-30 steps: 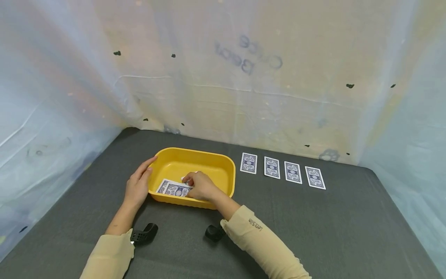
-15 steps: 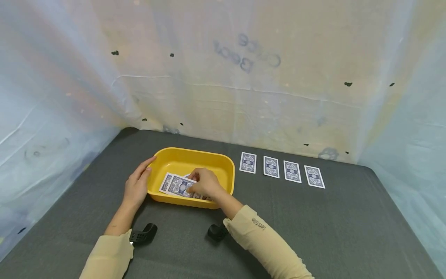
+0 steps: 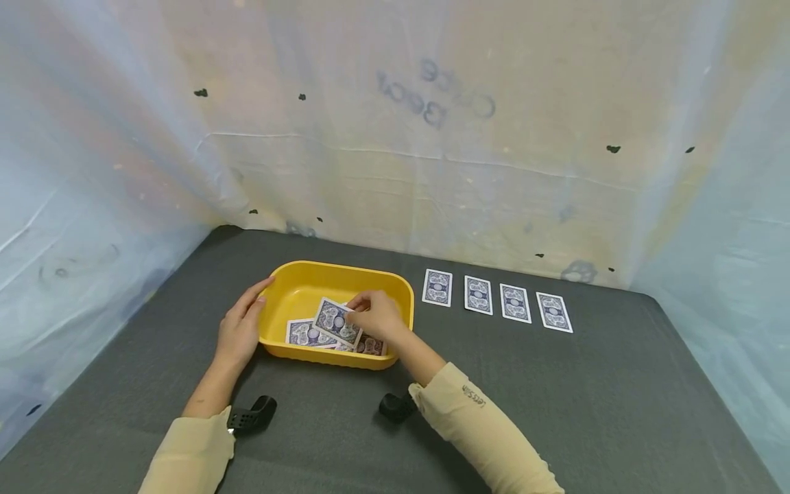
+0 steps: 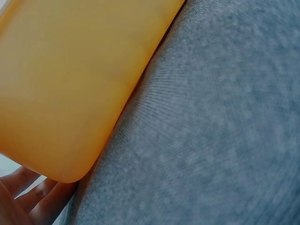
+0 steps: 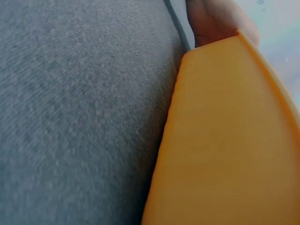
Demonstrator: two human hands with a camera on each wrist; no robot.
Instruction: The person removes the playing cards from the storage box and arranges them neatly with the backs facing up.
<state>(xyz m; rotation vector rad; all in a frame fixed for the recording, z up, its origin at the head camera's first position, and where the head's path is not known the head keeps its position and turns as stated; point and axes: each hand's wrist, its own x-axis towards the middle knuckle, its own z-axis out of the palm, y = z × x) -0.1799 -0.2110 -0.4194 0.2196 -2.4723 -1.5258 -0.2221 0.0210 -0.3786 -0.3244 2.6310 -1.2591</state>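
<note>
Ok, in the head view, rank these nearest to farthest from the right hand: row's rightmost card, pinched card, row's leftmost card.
1. Pinched card: in the right hand.
2. Leftmost card: right of the yellow tray.
3. Rightmost card: row's right end.

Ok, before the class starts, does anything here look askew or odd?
The cards in the yellow tray overlap at uneven angles, unlike the spaced row of cards on the table. The lettering on the sheet behind also looks backwards.
</note>
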